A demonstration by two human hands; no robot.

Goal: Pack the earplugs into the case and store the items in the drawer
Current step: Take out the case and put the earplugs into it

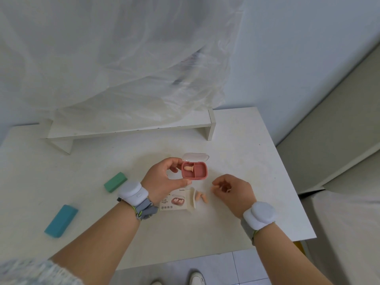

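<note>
My left hand (164, 177) holds a small pink case (195, 171) by its left side, above the white table (236, 140). Its clear lid (196, 156) stands open. One peach earplug (188, 168) lies in the left compartment; the right compartment looks bare. My right hand (232, 191) hovers to the right of the case, fingers curled, with something small and peach at the fingertips that I cannot make out. Two more earplugs (201, 198) lie on the table beside the product box (176, 200), below the case.
A green block (115, 182) and a blue block (61, 220) lie on the left of the table. A white shelf riser (131, 128) stands at the back under a plastic sheet (123, 58). The table's right edge (296, 192) drops to the floor.
</note>
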